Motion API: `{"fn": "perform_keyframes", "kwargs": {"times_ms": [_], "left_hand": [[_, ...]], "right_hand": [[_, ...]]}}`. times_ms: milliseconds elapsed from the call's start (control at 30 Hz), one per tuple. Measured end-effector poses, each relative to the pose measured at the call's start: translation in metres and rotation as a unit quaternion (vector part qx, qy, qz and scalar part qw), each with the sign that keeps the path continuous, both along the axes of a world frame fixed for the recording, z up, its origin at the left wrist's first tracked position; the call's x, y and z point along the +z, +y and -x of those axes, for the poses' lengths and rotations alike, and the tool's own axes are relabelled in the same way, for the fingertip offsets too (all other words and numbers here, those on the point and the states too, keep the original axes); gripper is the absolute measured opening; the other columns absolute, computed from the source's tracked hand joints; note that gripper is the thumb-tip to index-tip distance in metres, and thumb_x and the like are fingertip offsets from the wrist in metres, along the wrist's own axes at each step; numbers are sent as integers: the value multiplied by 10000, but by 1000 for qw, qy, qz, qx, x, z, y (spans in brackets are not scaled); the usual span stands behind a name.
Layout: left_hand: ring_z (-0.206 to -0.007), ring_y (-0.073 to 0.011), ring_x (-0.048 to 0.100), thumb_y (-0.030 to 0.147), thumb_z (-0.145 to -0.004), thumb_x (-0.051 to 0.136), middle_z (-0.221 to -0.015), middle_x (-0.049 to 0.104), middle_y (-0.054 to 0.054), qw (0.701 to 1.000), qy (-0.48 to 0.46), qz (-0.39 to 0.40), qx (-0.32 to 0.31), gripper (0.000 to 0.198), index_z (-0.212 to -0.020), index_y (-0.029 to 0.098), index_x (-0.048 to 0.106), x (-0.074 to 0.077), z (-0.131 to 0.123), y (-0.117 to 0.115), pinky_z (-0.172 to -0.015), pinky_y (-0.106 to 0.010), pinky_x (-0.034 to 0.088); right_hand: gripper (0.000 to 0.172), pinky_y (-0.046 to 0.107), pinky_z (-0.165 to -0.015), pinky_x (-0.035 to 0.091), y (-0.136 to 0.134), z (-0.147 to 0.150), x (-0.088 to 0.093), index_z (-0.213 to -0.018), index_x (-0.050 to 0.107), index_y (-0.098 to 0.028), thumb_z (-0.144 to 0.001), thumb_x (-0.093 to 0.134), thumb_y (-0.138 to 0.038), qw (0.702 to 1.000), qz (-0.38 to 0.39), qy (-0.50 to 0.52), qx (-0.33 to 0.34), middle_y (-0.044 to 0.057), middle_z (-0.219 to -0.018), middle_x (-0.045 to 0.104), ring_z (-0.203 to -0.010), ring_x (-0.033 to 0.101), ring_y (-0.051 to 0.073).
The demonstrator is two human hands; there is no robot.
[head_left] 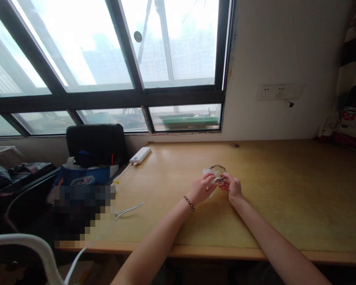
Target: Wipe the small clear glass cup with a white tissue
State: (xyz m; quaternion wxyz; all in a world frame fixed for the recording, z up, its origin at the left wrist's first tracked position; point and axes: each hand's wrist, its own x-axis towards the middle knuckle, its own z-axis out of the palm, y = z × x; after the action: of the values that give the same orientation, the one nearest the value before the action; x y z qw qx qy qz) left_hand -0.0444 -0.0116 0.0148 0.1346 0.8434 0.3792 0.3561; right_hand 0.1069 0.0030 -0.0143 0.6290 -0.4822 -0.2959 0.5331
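Note:
Both my hands meet over the middle of a wooden desk (284, 198). My left hand (201, 188), with a beaded band on its wrist, is closed in a pinch on a small clear plastic bag (209, 172). My right hand (233, 187) pinches a thin metal bracelet (217, 169) whose loop stands up between the two hands. The fingertips of both hands touch at the bracelet's lower end. What lies under the fingers is hidden.
A white power bank (140, 155) with a cable lies at the desk's back left, and a white cable (129, 210) trails near the left edge. A black chair (96, 143) with a blue bag (83, 180) stands left of the desk. Wall sockets (273, 92) sit above.

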Motion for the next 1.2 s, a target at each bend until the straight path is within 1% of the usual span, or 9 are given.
{"fn": "perform_keyframes", "kwargs": {"times_ms": [133, 233, 400, 567, 667, 800, 900, 1067, 1200], "left_hand": [[-952, -169, 540, 315, -844, 406, -1156, 511, -48, 999, -32, -1, 26, 264, -1063, 238, 533, 3, 1, 0, -828, -280, 432], [-1066, -184, 479, 302, -849, 397, -1233, 458, -55, 995, -96, 14, 35, 296, -1109, 231, 519, 0, 0, 5, -907, -308, 390], [-1049, -186, 488, 330, -858, 378, -1181, 513, -59, 966, -217, 138, 28, 383, -1218, 212, 436, -10, -3, 16, -900, -339, 389], [-1016, -186, 500, 404, -841, 392, -1114, 559, -57, 919, -320, 226, -31, 398, -1144, 173, 508, -15, -4, 24, -894, -329, 386], [-923, -186, 539, 469, -807, 426, -1016, 596, -72, 873, -373, 306, -64, 441, -1081, 144, 545, -19, -5, 27, -816, -316, 428], [-749, -146, 569, 531, -742, 490, -893, 614, -72, 801, -441, 400, -65, 484, -989, 122, 569, -27, -7, 30, -703, -276, 456], [-704, -137, 569, 544, -694, 539, -833, 618, -63, 770, -469, 430, -48, 476, -917, 125, 578, -31, -8, 30, -696, -276, 458], [-729, -151, 570, 524, -696, 549, -853, 622, -81, 765, -462, 446, -45, 452, -893, 119, 589, -33, -8, 27, -725, -284, 454], [-706, -150, 567, 518, -697, 555, -814, 619, -84, 774, -438, 455, -50, 454, -886, 106, 593, -33, -10, 25, -703, -274, 452]], "right_hand": [[276, 221, -354, 442, 2, -1, 0, -701, 600, -119, -624, 586, -385, 1000, 15, 17, 0, 62, -560, 650, -405, 569, 151], [281, 222, -367, 447, 3, -2, -1, -707, 602, -120, -638, 569, -391, 999, 21, 21, 14, 61, -556, 649, -408, 570, 147], [278, 216, -372, 436, -1, 1, 0, -731, 620, -121, -644, 578, -382, 998, 4, 35, 50, 46, -545, 643, -405, 557, 135], [285, 226, -377, 431, -4, 3, 1, -739, 626, -126, -655, 567, -392, 997, -16, 25, 65, 37, -538, 636, -419, 558, 147], [279, 229, -403, 442, -5, 3, 1, -761, 625, -132, -663, 567, -387, 996, -37, 23, 75, 31, -573, 647, -430, 562, 142], [289, 235, -471, 476, -7, 4, 5, -828, 617, -125, -665, 602, -364, 993, -81, 29, 87, 38, -660, 663, -486, 584, 140], [318, 253, -553, 502, -8, 5, 8, -889, 605, -121, -666, 621, -347, 990, -103, 18, 93, 58, -764, 670, -591, 617, 160], [379, 312, -654, 515, -8, 8, 11, -954, 578, -133, -650, 654, -347, 989, -119, 2, 85, 78, -827, 672, -693, 634, 201], [327, 318, -667, 517, -7, 8, 10, -914, 586, -155, -656, 656, -344, 988, -127, 4, 92, 71, -844, 666, -692, 634, 196]]}}
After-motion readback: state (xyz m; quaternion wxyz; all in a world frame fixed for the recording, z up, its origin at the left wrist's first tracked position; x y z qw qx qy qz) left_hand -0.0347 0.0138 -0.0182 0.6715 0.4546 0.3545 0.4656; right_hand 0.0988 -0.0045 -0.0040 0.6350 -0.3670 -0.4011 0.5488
